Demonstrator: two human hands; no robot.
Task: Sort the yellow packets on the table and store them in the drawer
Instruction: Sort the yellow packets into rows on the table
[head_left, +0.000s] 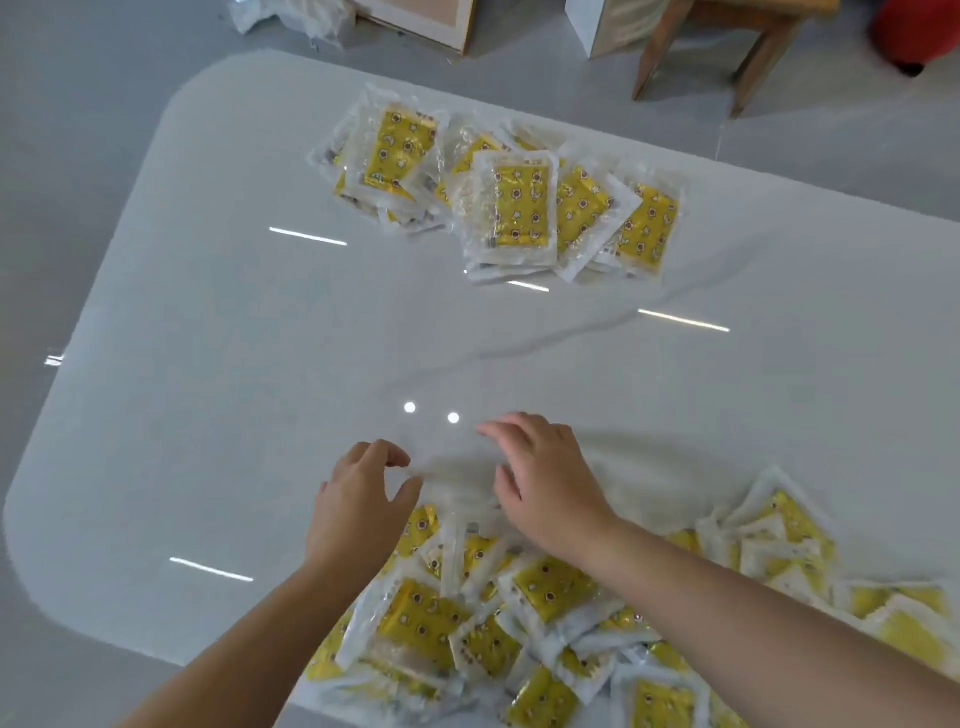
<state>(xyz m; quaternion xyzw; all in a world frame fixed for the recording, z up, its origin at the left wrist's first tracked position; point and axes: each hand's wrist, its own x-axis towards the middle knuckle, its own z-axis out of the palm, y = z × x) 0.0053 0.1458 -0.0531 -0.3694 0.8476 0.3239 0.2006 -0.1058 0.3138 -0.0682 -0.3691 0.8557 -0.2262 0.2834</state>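
Observation:
Several yellow packets in clear wrap lie in a loose heap (545, 613) at the near edge of the white table (234, 364), spreading to the right. A second group of yellow packets (519, 208) lies overlapped at the far side. My left hand (358, 504) hovers over the heap's far edge, its fingers loosely curled and holding nothing. Just to the right, my right hand (545, 483) reaches palm down with relaxed fingers, also holding nothing. No drawer shows in this view.
Beyond the table's far edge, on the grey floor, stand a cardboard box (421, 21), a wooden stool (727, 47), crumpled clear plastic (285, 18) and a red object (914, 31). Bare tabletop lies between the two packet groups.

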